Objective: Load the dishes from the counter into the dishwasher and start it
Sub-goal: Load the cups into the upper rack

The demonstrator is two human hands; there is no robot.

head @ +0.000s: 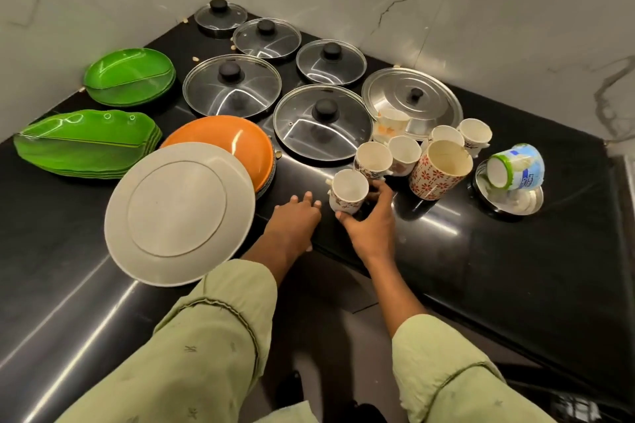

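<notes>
On the black counter point(481, 268) my right hand point(369, 220) grips a small white patterned cup point(347, 192) near the front edge, thumb on its near side and fingers behind it. My left hand point(295, 220) lies flat on the counter just left of that cup, fingers straight, holding nothing. Behind stand several more small cups point(372, 158) and a taller red-flowered mug point(439, 172). A grey plate point(178, 213) lies upside down at the left, overlapping an orange bowl point(223, 141). No dishwasher is in view.
Several glass lids point(232, 89) and a steel lid point(412, 96) fill the back of the counter. Two stacks of green leaf-shaped plates point(86, 144) sit at the far left. A tipped plastic tub point(515, 168) rests on a small steel plate point(529, 203) at the right. Marble walls enclose the corner.
</notes>
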